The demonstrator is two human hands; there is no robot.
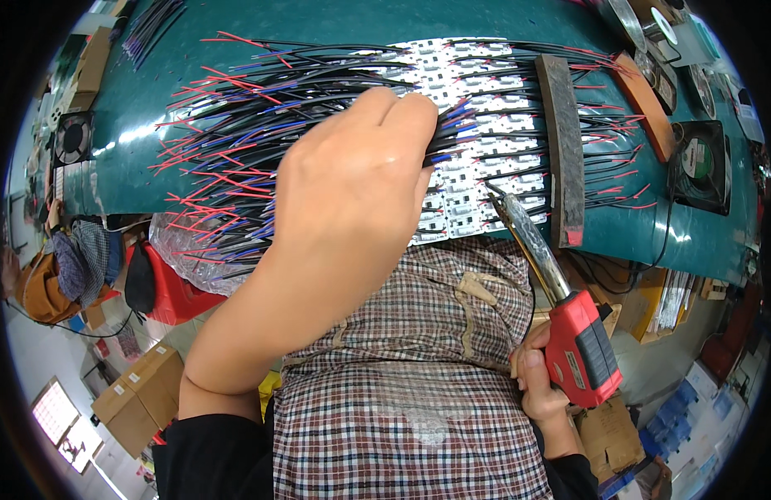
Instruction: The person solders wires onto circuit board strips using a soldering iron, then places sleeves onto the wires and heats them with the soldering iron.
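My left hand (352, 167) is closed over black and blue wires (460, 121), whose ends stick out past the fingers above the white circuit boards (439, 62). What the fingertips touch is hidden behind the back of the hand. In my right hand (535, 379) is a red soldering gun (575, 354), gripped by its handle. Its long metal barrel slants up and left, with the tip over the lower right part of the boards. Many black wires (244, 137) with red ends fan out leftward from the boards, and more run out to the right.
A dark bar (562, 150) lies across the right-hand wires on the green table (627, 229). Beyond it are an orange-brown strip (643, 104) and a black fan (702, 167). Another fan (72, 137) stands at left. A clear plastic bag (181, 250) hangs near a red stool (173, 292).
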